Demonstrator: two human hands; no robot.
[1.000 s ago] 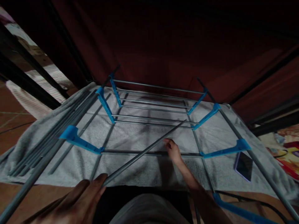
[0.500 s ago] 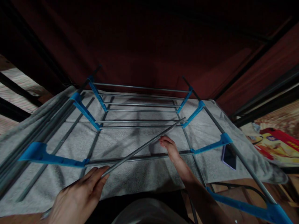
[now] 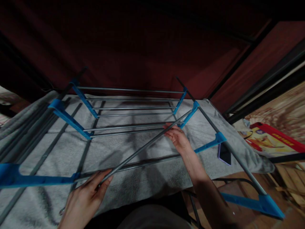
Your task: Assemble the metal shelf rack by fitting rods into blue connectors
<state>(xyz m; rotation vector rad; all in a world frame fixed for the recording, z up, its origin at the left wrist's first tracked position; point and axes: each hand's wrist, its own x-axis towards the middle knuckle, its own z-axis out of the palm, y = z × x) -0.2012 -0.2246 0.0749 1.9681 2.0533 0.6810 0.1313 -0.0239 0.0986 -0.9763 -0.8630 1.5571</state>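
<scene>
My left hand (image 3: 89, 192) is closed round the near end of a loose metal rod (image 3: 143, 148). That rod slants up and away to the right, its far end beside a blue plastic bracket (image 3: 189, 116). My right hand (image 3: 179, 139) is close to this far end, palm partly turned up and fingers apart; the rod crosses over its fingertips, and whether they touch is unclear. Both hands are within a partly built rack of grey tubes and blue brackets. Several thin crossbars (image 3: 133, 108) span it, and a nearer crossbar (image 3: 152, 161) runs below the held rod.
A grey fleecy cloth (image 3: 152, 181) covers the surface under the rack. Several long tubes (image 3: 26, 136) lie along the left. A phone (image 3: 224, 155) rests at the right, with a red and yellow package (image 3: 271, 136) beyond. A dark red panel (image 3: 133, 47) stands behind.
My right hand has moved forward to the rod's far part, its fingers spreading. The rod's far end has risen slightly towards the right bracket. The head view has shifted to the right.
</scene>
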